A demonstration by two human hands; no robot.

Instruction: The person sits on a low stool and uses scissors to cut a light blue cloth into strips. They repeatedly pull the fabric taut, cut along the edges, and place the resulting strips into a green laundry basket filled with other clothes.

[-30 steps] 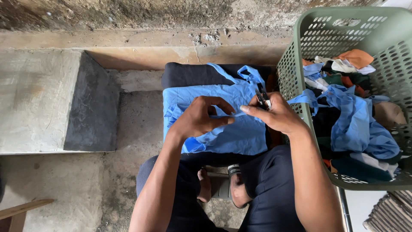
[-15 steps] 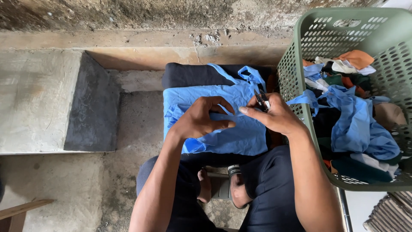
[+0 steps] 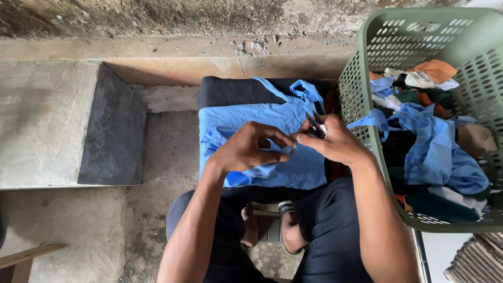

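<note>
A light blue cloth garment point(image 3: 251, 126) lies spread over a dark folded fabric pile point(image 3: 236, 90) directly under and in front of both hands. The left hand point(image 3: 246, 149) rests on the garment with its fingers curled and the fingertips pressed together, pinching a small bit of the blue cloth at its right side. The right hand point(image 3: 335, 142) sits just beside it, fingertips almost touching the left's, and is closed around a small pair of black metal thread snips point(image 3: 316, 123), whose points stick up above the knuckles. To the right of the right hand stands a green perforated plastic laundry basket point(image 3: 361, 78), close to the wrist, filled with blue, orange, white and dark clothes. To the left of the left hand, well apart, is a grey concrete block point(image 3: 57, 126) on the rough concrete floor point(image 3: 162, 152).
</note>
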